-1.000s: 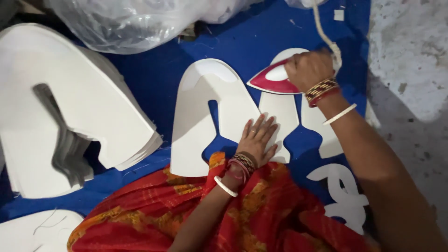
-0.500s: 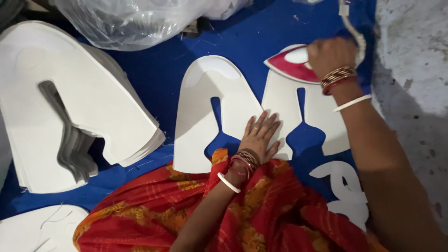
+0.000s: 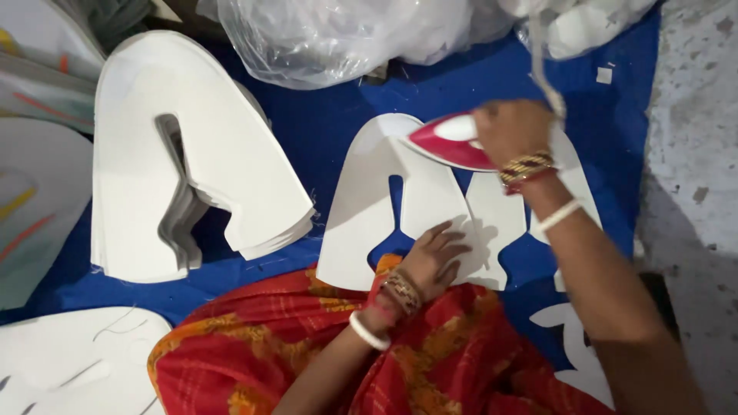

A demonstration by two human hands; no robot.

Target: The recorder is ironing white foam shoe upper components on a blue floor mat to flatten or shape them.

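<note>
Red-and-white clothes iron (image 3: 450,142), pointed at one end, sole down on a white cut fabric piece (image 3: 377,200) spread over the blue cloth (image 3: 330,131). Right hand (image 3: 513,129) wrapped over the handle, fingers curled tight around it, bangles at the wrist. Rear half of the iron hidden under that hand; handle itself out of sight; cord (image 3: 542,65) running up from the hand and cut off by the top edge. Left hand (image 3: 434,257) flat on the lower part of the same white piece, fingers spread and pressing down. Long axis of the iron lying nearly left to right, tip pointing left and slightly toward the near side. Stack of white cut pieces (image 3: 192,161) well apart on the left, clear plastic bag (image 3: 338,31) beyond.
</note>
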